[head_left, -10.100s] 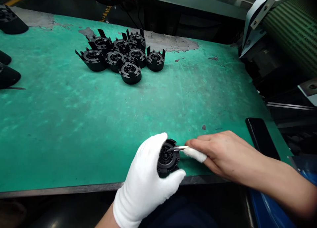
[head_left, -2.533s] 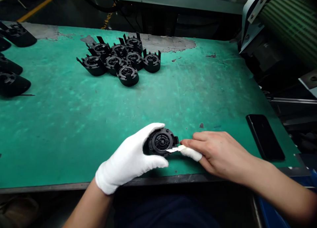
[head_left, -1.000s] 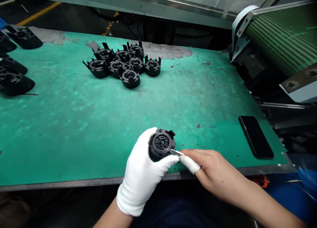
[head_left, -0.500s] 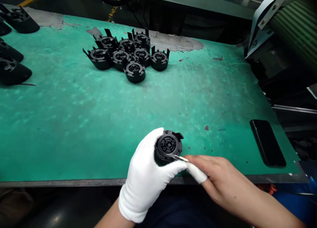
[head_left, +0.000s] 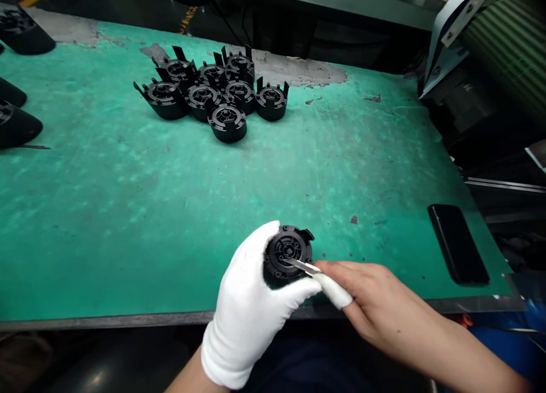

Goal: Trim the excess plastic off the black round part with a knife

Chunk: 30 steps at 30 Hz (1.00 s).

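Observation:
My left hand (head_left: 247,302), in a white glove, is wrapped round a round black plastic part (head_left: 289,242) near the front edge of the table. Its ribbed face with a small square centre is turned up, and one tab sticks out at the upper right. A thin metal blade, seemingly a craft knife (head_left: 302,266), is pinched in my right hand (head_left: 367,293), which is bare except for a white cover on the thumb. The blade's tip lies over the part's face, just below its centre. The knife's handle is hidden by my fingers.
Several similar black parts (head_left: 228,130) with upright tabs cluster at the back of the green table (head_left: 149,222). More black pieces (head_left: 21,123) lie at the left edge. A black phone (head_left: 458,244) rests at the right, with a machine (head_left: 482,80) behind it.
The knife's tip has shifted slightly inward, toward the part's centre. My left hand keeps its hold on the part. The whole view has drifted a little.

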Available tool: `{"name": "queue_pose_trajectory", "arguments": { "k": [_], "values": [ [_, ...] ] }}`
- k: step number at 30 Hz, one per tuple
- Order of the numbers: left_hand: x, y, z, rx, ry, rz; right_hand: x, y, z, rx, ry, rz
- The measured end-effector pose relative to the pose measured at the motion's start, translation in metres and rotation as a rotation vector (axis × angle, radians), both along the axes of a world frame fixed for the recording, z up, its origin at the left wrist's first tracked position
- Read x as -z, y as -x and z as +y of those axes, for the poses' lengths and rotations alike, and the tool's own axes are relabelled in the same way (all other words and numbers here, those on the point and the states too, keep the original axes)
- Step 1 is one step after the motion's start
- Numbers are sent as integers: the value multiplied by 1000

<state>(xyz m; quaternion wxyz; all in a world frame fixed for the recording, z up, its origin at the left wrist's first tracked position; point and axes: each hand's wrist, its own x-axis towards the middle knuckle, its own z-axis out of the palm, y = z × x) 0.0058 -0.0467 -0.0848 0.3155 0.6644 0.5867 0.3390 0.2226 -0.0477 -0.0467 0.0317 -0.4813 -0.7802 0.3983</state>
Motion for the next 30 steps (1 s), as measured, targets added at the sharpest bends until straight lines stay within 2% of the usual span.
{"name": "queue_pose_trajectory", "arguments": {
  "k": [7, 11, 12, 14, 16, 19, 22, 25, 28, 30],
  "values": [
    [-3, 1, 1, 4, 82, 43, -15, 1, 13, -88, -7, -54],
    [-9, 20, 10, 160, 113, 34, -20, -16, 11, -45, -71, 1],
    [-10, 27, 12, 153, 95, -2, -20, -23, 9, -9, -111, 13],
    [-10, 40, 12, 39, 59, -111, -18, -36, 7, 58, -182, 8],
    [-8, 46, 9, -59, 61, -175, -13, -44, 5, 72, -188, -13],
    [-3, 39, 3, -12, 111, -24, -5, -41, 7, 40, -130, -24],
    [-2, 23, 1, -25, 60, 122, 1, -30, 16, 29, -165, -25],
    [-5, 14, 2, 19, 22, 130, 1, -23, 27, -42, -218, -45],
    [-7, 12, 3, 71, 15, 134, -2, -21, 36, -180, -186, -76],
    [-7, 13, 3, 73, 9, 133, -4, -22, 40, -225, -170, -112]
  ]
}}
